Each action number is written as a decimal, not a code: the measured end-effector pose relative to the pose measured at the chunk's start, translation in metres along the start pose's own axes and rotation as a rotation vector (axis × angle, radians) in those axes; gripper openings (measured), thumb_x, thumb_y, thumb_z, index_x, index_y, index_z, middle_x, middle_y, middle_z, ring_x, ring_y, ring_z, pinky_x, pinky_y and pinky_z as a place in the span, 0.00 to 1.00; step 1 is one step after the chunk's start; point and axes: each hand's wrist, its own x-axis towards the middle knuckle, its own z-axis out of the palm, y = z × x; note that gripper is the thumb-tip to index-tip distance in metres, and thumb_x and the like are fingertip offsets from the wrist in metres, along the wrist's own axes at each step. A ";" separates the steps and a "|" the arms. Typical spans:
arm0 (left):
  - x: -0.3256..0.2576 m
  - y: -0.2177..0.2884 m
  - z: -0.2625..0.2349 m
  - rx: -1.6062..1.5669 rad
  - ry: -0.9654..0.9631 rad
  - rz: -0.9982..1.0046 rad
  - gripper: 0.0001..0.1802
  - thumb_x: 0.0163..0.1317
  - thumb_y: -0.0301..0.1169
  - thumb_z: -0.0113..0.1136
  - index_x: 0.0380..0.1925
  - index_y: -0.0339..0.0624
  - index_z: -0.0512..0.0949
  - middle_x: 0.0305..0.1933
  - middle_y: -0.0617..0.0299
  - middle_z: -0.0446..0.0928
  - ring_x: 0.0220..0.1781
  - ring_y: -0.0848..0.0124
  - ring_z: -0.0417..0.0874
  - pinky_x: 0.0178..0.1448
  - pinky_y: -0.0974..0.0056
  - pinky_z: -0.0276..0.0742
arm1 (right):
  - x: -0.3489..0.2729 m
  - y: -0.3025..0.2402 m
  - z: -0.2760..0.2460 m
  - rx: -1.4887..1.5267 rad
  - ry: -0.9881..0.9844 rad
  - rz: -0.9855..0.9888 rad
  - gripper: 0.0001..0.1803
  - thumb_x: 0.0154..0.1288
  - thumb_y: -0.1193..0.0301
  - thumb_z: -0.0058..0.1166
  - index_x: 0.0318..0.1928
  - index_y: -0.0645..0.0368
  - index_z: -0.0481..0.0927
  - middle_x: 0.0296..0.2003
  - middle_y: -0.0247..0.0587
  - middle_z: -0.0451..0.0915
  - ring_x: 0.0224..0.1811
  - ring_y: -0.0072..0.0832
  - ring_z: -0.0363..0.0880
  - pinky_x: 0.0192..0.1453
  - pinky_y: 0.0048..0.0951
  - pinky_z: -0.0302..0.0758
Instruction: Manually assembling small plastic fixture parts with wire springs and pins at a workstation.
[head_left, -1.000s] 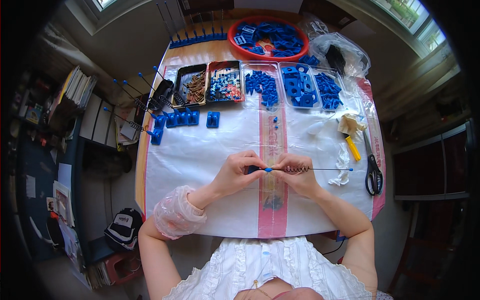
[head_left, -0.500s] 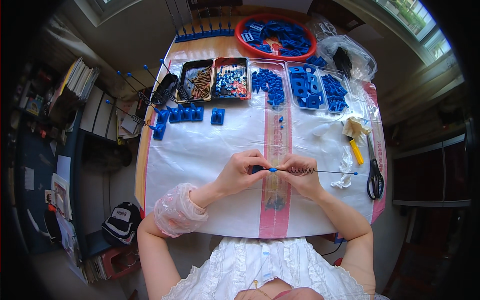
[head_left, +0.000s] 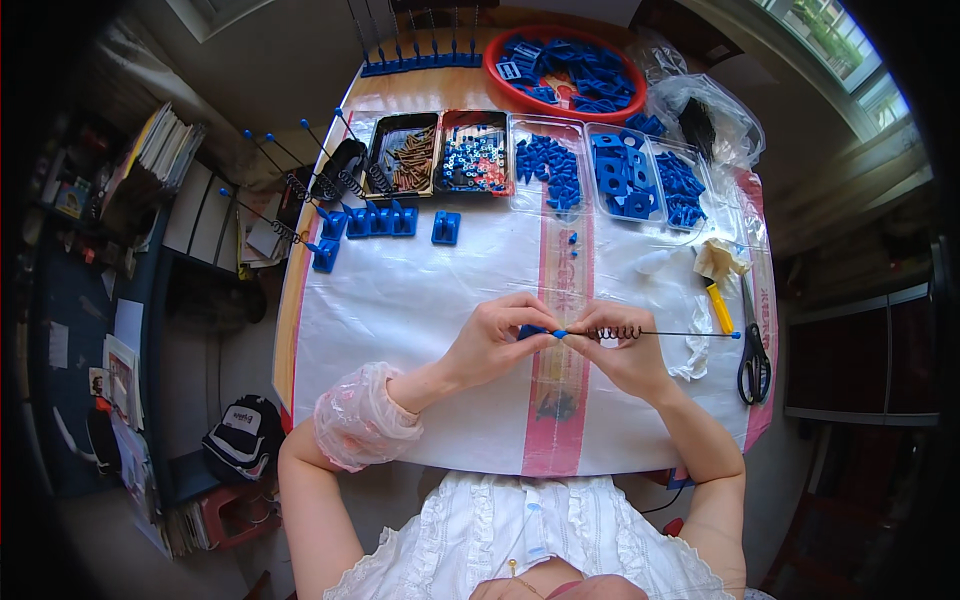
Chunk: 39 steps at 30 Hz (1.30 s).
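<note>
Over the middle of the table, my left hand (head_left: 499,335) pinches a small blue plastic piece (head_left: 533,331). Close against it, my right hand (head_left: 622,350) grips a black coil-spring rod (head_left: 672,333) that lies level and points right, with a blue tip at its far end. Fingertips of both hands meet at a blue part (head_left: 561,334) where rod and plastic piece come together; the fingers partly cover this joint. Farther off at the left stand similar spring rods (head_left: 290,184) in blue bases, beside a row of blue bases (head_left: 380,221) and one single blue base (head_left: 446,228).
Trays of screws (head_left: 411,155), nuts (head_left: 473,152) and blue parts (head_left: 548,170) line the back. Behind them sits a red basin (head_left: 492,70) of blue pieces. At right lie black-handled scissors (head_left: 754,375), a yellow-handled tool (head_left: 719,309) and crumpled paper (head_left: 693,350).
The whole view has shifted slightly. Both hands still hold the joined pieces, and the blue plastic piece shows more between my left fingers.
</note>
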 end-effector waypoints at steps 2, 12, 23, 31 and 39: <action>0.000 -0.002 0.001 0.003 0.025 0.022 0.08 0.60 0.24 0.73 0.40 0.42 0.89 0.43 0.61 0.80 0.38 0.72 0.82 0.41 0.67 0.78 | 0.003 -0.014 0.000 -0.067 -0.006 0.044 0.04 0.62 0.80 0.69 0.35 0.66 0.85 0.30 0.35 0.82 0.32 0.17 0.77 0.34 0.22 0.72; 0.002 0.004 0.000 0.306 0.089 0.074 0.12 0.54 0.28 0.76 0.40 0.52 0.90 0.46 0.64 0.77 0.50 0.64 0.74 0.61 0.58 0.72 | 0.025 -0.039 -0.003 -0.324 -0.113 0.141 0.05 0.60 0.77 0.68 0.34 0.65 0.86 0.27 0.43 0.83 0.28 0.25 0.80 0.33 0.28 0.75; -0.001 -0.008 -0.005 0.328 0.093 0.069 0.11 0.53 0.26 0.77 0.38 0.47 0.90 0.42 0.63 0.76 0.41 0.68 0.75 0.47 0.63 0.75 | 0.038 -0.037 0.005 -0.504 -0.208 0.216 0.06 0.62 0.74 0.68 0.35 0.66 0.87 0.26 0.42 0.85 0.26 0.22 0.81 0.32 0.26 0.76; -0.001 -0.010 -0.006 0.306 0.093 0.050 0.11 0.53 0.26 0.78 0.37 0.45 0.90 0.38 0.63 0.76 0.37 0.69 0.77 0.42 0.64 0.75 | 0.041 -0.042 0.009 -0.423 -0.180 0.195 0.05 0.57 0.77 0.68 0.31 0.68 0.87 0.26 0.53 0.86 0.27 0.39 0.88 0.33 0.34 0.81; 0.000 -0.010 -0.005 0.294 0.077 0.035 0.11 0.53 0.24 0.78 0.38 0.44 0.90 0.38 0.62 0.77 0.38 0.68 0.79 0.42 0.64 0.75 | 0.038 -0.040 0.008 -0.378 -0.158 0.205 0.05 0.57 0.77 0.67 0.32 0.68 0.87 0.26 0.52 0.87 0.26 0.36 0.88 0.33 0.33 0.81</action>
